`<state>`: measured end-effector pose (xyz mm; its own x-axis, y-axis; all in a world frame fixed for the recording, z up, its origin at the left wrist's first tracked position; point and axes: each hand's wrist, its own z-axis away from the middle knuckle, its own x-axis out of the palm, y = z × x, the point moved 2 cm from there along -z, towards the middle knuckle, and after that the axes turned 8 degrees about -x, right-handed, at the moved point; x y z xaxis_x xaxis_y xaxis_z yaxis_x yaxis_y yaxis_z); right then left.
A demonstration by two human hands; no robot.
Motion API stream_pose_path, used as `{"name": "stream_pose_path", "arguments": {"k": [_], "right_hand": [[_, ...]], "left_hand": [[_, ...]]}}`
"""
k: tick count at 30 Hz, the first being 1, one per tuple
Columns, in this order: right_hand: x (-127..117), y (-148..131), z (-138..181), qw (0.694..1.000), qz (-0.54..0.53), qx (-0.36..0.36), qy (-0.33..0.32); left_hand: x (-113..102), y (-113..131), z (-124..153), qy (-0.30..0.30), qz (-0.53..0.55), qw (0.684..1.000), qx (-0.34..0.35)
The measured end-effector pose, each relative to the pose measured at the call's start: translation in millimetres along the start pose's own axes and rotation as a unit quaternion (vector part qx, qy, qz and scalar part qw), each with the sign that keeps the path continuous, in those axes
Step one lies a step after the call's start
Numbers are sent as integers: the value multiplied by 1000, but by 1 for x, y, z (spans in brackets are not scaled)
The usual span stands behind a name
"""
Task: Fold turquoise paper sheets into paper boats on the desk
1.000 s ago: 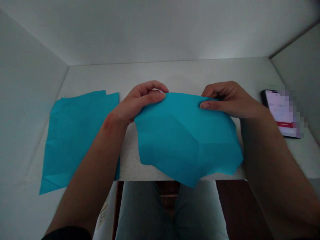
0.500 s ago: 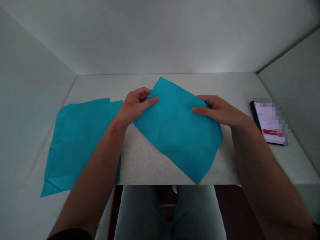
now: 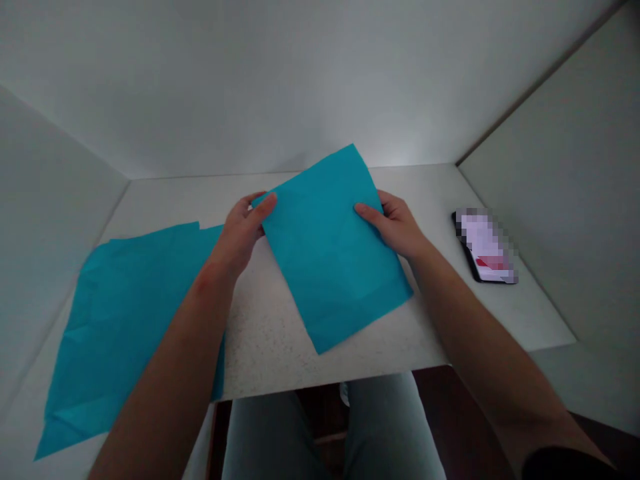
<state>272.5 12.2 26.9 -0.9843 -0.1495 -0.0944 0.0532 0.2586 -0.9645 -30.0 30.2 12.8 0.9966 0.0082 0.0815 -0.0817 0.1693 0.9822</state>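
Between my hands a rectangular sheet of teal paper (image 3: 333, 260) is held up over the table, tilted, with one corner pointing toward the wall. My left hand (image 3: 247, 220) pinches its upper left corner, thumb on top and fingers behind. On the right edge, my right hand (image 3: 393, 220) grips it the same way, its fingers mostly hidden beneath. More teal paper (image 3: 130, 313), larger and creased, lies at the left of the table, partly covered by my left forearm and hanging past the front edge.
A phone (image 3: 485, 250) with a lit, partly blurred screen lies on the right of the white table (image 3: 270, 333). White walls (image 3: 240, 87) enclose the back and both sides. My legs (image 3: 390, 427) are below the table's front edge.
The held sheet has been turned counterclockwise, with my hands still on it; its top corner now points up and right. The camera view has shifted and tilted, so the phone appears farther left.
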Motion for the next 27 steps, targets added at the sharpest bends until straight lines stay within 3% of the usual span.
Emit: {"name": "stream_pose_path", "arguments": {"k": [3,8,18,24,27], "right_hand": [[-1,3,0,999,1,-18,38],[-4,9,2,994,13,-35,99],[3,10,3,999,-22,-11,40],[-3,13,0,996,-13,-39,82],[-6,11,0,995,-9,-51,91]], "left_hand": [[8,0,8,-61,17,997,-48],[19,0,19,-101,-2,992,-70],[12,7,17,23,-25,999,38],[12,9,16,-57,-47,996,39],[13,10,16,-44,-42,997,56]]}}
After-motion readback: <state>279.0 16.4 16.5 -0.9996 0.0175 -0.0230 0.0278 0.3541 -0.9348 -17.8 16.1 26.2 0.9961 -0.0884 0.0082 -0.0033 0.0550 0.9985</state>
